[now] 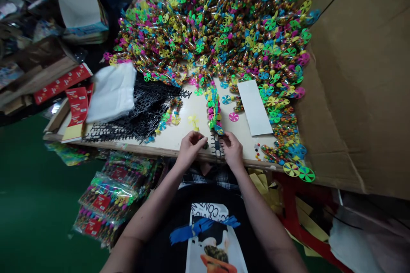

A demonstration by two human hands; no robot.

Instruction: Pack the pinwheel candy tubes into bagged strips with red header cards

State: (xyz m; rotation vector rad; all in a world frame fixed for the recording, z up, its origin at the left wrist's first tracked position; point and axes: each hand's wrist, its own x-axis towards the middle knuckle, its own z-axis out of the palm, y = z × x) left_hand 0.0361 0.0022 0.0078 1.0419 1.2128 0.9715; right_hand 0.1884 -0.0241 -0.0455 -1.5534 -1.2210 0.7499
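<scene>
Near the table's front edge lies a black plastic holder strip [217, 147] with open slots along its sides. A row of candy-filled fan toys [213, 111] sits along its far part, their pink, green and yellow pieces close together. My left hand [191, 150] is closed left of the strip; a small dark, multicoloured end of a candy tube [205, 145] shows at its fingertips. My right hand [232, 150] pinches the strip's right edge, beside a toy with a blue-and-yellow fan [219, 130]. The fingers partly hide what they grip.
A large heap of fan toys [218, 25] covers the table's back and right. Black strips [149, 102] and clear bags [112, 89] lie left, beside red cards [77, 104]. A white card [254, 106] lies right. Packed bags [105, 198] hang below the left edge; cardboard [358, 72] stands right.
</scene>
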